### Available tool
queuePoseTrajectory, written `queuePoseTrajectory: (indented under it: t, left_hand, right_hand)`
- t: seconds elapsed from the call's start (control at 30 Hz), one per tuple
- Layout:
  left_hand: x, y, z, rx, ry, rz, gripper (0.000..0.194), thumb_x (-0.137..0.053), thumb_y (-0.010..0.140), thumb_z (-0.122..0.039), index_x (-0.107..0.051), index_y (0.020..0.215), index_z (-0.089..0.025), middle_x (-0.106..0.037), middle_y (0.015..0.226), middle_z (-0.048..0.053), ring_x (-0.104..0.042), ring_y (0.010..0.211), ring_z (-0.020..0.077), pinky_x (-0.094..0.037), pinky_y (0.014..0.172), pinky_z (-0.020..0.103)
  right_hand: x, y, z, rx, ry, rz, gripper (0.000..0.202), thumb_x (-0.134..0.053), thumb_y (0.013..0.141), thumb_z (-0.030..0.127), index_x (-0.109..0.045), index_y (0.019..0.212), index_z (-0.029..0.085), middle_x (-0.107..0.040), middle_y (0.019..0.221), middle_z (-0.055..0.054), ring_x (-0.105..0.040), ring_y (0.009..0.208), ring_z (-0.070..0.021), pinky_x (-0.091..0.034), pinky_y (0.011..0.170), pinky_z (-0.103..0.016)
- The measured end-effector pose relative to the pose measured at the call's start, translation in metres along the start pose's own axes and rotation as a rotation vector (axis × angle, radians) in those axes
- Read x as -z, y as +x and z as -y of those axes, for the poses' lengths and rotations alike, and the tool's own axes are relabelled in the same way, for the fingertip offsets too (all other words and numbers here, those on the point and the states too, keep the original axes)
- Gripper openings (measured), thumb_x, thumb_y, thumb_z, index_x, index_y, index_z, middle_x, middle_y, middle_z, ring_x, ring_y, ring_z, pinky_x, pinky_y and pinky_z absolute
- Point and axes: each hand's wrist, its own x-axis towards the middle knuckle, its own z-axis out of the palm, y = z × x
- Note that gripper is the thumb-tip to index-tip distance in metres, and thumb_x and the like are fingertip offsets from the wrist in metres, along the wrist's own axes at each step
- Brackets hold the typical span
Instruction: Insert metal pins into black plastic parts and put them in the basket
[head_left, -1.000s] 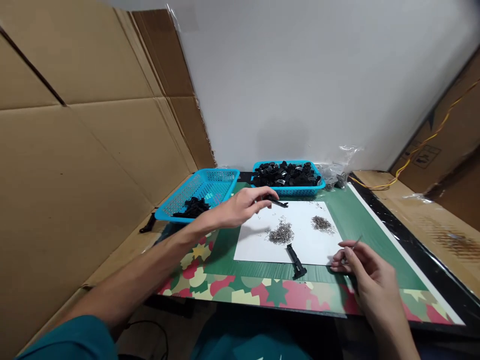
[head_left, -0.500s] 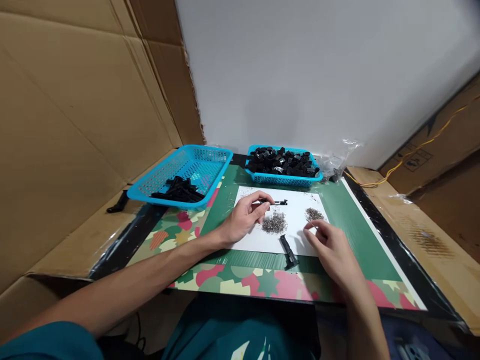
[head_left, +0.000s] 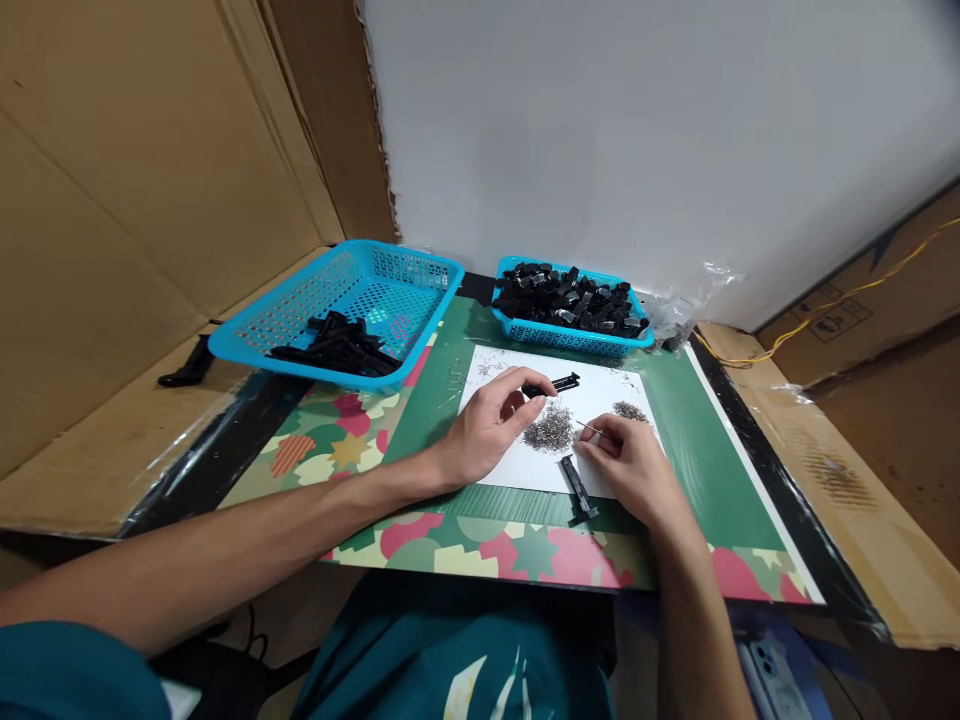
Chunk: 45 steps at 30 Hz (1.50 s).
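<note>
My left hand [head_left: 491,420] is closed on a slim black plastic part [head_left: 566,383], whose slotted end sticks out to the right past the fingertips. Between the thumb and fingers of my right hand [head_left: 626,460] is a thin metal rod-like tool [head_left: 590,428], its tip pointing left; its exact kind is unclear. A pile of tiny metal pieces [head_left: 549,430] lies on the white sheet [head_left: 517,470] just below the held part. Behind my right hand is a smaller pile of metal pieces [head_left: 630,411]. A second black plastic part [head_left: 578,490] rests across the sheet's front edge.
At the left a blue basket [head_left: 247,345] holds several long black parts [head_left: 341,345]. A second blue basket [head_left: 577,340] at the back is full of short black pieces [head_left: 566,298]. Beside it lies a clear plastic bag [head_left: 686,310]. Cardboard walls [head_left: 150,130] stand at the left.
My right hand has moved left from the smaller pile toward the larger one, with the thin tool in it. The black part in my left hand has tilted and shows more. The view has shifted slightly.
</note>
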Motion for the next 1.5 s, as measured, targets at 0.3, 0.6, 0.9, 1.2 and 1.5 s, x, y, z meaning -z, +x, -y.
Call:
queuePoseTrajectory:
  t: [0.3, 0.6, 0.9, 1.2, 1.5]
  left_hand:
    - [-0.002, -0.004, -0.002, -0.110, 0.094, 0.066, 0.019, -0.058, 0.104, -0.026, -0.076, 0.108, -0.020, -0.062, 0.110, 0.006, -0.059, 0.079, 0.0132, -0.049, 0.070, 0.028]
    - [-0.007, -0.008, -0.016, -0.023, -0.081, 0.250, 0.026, -0.064, 0.104, -0.041, -0.077, 0.109, -0.020, -0.064, 0.105, 0.007, -0.057, 0.079, 0.0141, -0.047, 0.070, 0.028]
    - [-0.009, -0.011, -0.018, 0.093, -0.277, 0.396, 0.029, -0.062, 0.105, -0.045, -0.068, 0.099, -0.017, -0.060, 0.091, 0.002, -0.052, 0.080, 0.0142, -0.043, 0.073, 0.027]
    - [-0.008, -0.011, -0.019, 0.005, -0.108, 0.338, 0.026, -0.060, 0.106, -0.042, -0.068, 0.100, -0.018, -0.060, 0.097, 0.003, -0.054, 0.082, 0.0147, -0.044, 0.074, 0.027]
    - [-0.008, -0.014, -0.015, -0.063, 0.009, 0.331, 0.029, -0.053, 0.110, -0.042, -0.070, 0.107, -0.018, -0.061, 0.102, 0.005, -0.057, 0.087, 0.0165, -0.047, 0.080, 0.029]
  right_hand:
    - [0.012, -0.015, 0.000, 0.059, 0.078, -0.154, 0.029, -0.075, 0.085, 0.046, -0.077, 0.081, 0.017, -0.028, 0.055, 0.008, -0.024, 0.054, -0.0116, -0.021, 0.052, -0.028]
    - [0.009, -0.044, 0.023, 0.276, 0.149, -0.334, 0.016, -0.081, 0.089, 0.037, -0.081, 0.081, 0.022, -0.049, 0.060, 0.004, -0.031, 0.053, -0.0112, -0.028, 0.051, -0.028]
    - [0.009, -0.047, 0.029, 0.375, 0.118, -0.246, 0.012, -0.078, 0.093, 0.029, -0.083, 0.083, 0.024, -0.070, 0.072, -0.002, -0.041, 0.051, -0.0118, -0.035, 0.050, -0.028]
    - [0.001, -0.049, 0.022, 0.216, 0.170, -0.213, 0.023, -0.075, 0.095, 0.042, -0.083, 0.096, 0.020, -0.045, 0.060, 0.004, -0.036, 0.052, -0.0109, -0.028, 0.048, -0.026]
    - [-0.007, -0.054, 0.024, 0.276, 0.162, -0.290, 0.019, -0.074, 0.095, 0.036, -0.080, 0.090, 0.018, -0.043, 0.058, 0.007, -0.033, 0.046, -0.0081, -0.025, 0.043, -0.023]
